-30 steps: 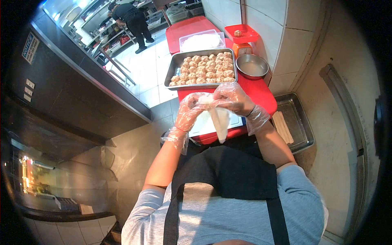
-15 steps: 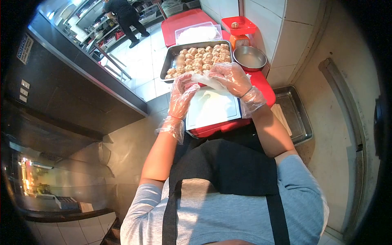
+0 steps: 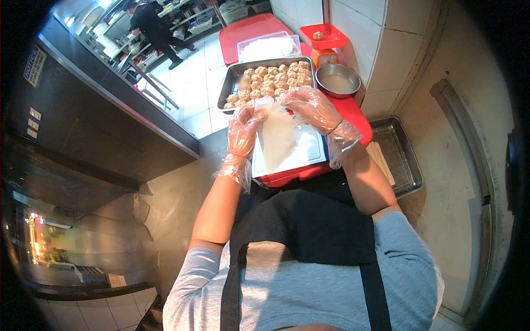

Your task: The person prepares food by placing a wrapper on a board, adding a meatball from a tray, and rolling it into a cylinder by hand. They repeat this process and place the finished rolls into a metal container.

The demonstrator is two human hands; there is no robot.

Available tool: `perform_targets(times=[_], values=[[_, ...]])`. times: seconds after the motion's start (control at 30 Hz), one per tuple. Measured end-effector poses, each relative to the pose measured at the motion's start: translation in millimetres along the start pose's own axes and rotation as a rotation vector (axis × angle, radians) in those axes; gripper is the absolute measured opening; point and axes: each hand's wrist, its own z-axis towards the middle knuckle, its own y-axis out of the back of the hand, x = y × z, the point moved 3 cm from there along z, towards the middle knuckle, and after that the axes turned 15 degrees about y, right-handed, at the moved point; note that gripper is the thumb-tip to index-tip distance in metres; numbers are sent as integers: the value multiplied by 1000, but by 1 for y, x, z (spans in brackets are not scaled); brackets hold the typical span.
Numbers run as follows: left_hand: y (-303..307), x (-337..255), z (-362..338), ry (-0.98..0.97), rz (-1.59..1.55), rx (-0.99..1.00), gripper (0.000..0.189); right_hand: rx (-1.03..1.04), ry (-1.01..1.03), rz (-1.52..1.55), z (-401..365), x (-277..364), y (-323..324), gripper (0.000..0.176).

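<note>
- Wrapper (image 3: 277, 135), thin and pale, hung from the left hand (image 3: 242, 131) over the white board (image 3: 303, 146) at the near edge of the red table (image 3: 353, 113); whether its lower tip touched the board could not be told.
- Left hand, in a clear plastic glove, pinched the wrapper near its top with its fingers drawn together.
- Right hand (image 3: 316, 110), gloved likewise, had its fingers bunched beside the wrapper's upper right part; whether they gripped it could not be told.
- Metal tray (image 3: 224, 95), filled with rows of lumpy balls (image 3: 268, 78), lay just beyond the hands and reached past the table's left edge.
- Clear plastic box (image 3: 241, 51), with white contents, sat behind the tray.
- Orange scale (image 3: 326, 57), its red pan (image 3: 337, 37) bearing one ball (image 3: 318, 36), stood near the tiled wall; the round metal bowl (image 3: 338, 80) was in front of it, by the table's right edge.
- Dark pan (image 3: 407, 149), holding pale strips (image 3: 381, 163), lay lower, right of the table.
- Another person (image 3: 152, 27), in dark clothes, stood near the shelves at far left.
</note>
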Motion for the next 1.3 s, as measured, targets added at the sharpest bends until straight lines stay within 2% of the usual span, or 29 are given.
perform_targets(times=[0.13, 0.33, 0.47, 0.63, 0.73, 0.87, 0.97, 1.07, 1.17, 1.27, 1.3], values=[[-6, -9, -7, 41, -71, 19, 16, -63, 44, -204, 0, 16, 0, 29], [-6, -15, -12, 60, 1, -13, 13, -83, 452, -452, -6, 21, -14, 26], [-6, -12, -13, 79, -1, -57, 12, -135, 534, -641, -14, 24, -30, 20], [-10, 2, -13, 31, -122, -106, 13, -64, 598, -853, -20, 26, -44, 16], [-10, 9, -13, -10, -131, -97, 12, -57, 609, -738, -22, 24, -52, 16], [-13, 9, -18, -81, -92, -70, 20, -70, 463, -534, -25, 21, -50, 11], [-8, 10, -15, -245, 159, -80, 22, -48, 380, -243, -23, 11, -49, 13], [-8, 8, -18, -36, 62, -89, 19, 66, 517, -340, -24, 6, -41, 15], [-6, 3, -20, -91, 231, -111, 16, 55, 725, -682, -24, 14, -37, 14], [-4, 0, -23, -63, 407, -145, 16, 78, 783, -830, -21, 25, -32, 16], [-4, 1, -22, -75, 368, -147, 14, 76, 703, -807, -21, 23, -33, 16]])
